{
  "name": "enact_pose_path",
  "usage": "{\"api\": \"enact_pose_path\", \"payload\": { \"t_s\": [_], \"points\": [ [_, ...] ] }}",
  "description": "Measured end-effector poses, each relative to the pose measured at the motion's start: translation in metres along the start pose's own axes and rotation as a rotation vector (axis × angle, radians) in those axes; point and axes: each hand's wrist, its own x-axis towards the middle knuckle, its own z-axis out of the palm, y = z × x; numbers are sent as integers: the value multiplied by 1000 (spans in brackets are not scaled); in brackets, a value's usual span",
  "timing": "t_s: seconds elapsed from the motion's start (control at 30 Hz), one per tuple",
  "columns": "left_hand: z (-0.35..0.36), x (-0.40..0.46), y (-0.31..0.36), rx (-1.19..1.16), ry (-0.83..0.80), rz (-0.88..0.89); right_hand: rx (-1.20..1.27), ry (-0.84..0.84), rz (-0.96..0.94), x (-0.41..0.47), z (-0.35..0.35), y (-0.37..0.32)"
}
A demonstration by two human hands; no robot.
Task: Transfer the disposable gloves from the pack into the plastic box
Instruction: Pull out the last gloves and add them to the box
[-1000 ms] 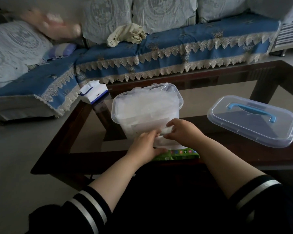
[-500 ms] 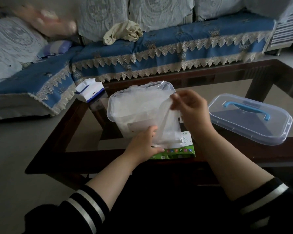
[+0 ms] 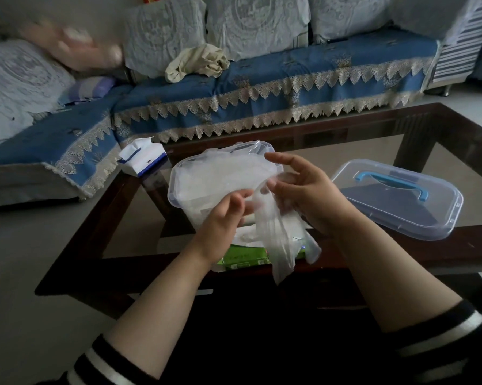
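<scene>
— How are your hands set?

— Your left hand (image 3: 223, 218) is raised in front of the plastic box (image 3: 178, 190), fingers curled, pinching the top of a clear disposable glove (image 3: 278, 240). Your right hand (image 3: 309, 195) faces it, thumb and a lower finger on the same glove, index and the upper fingers spread loosely over the box's rim.

— Where is the glove?

— It hangs between your hands, trailing down over the green pack (image 3: 245, 257) on the glass table (image 3: 456, 245). More gloves heap inside the box. The lid (image 3: 401, 212) lies to your right.
</scene>
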Motion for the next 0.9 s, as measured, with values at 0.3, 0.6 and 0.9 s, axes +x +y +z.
{"api": "enact_pose_path", "payload": {
  "t_s": [0.3, 0.6, 0.9],
  "points": [
    [20, 24, 59, 180, 9, -66, -164, 122, -22, -3, -5, -6],
    [2, 44, 76, 400, 32, -73, -67, 77, 15, -3, -18, -6],
    [-12, 68, 74, -143, 50, -239, -51, 395, -172, 1, -18, -10]
  ]
}}
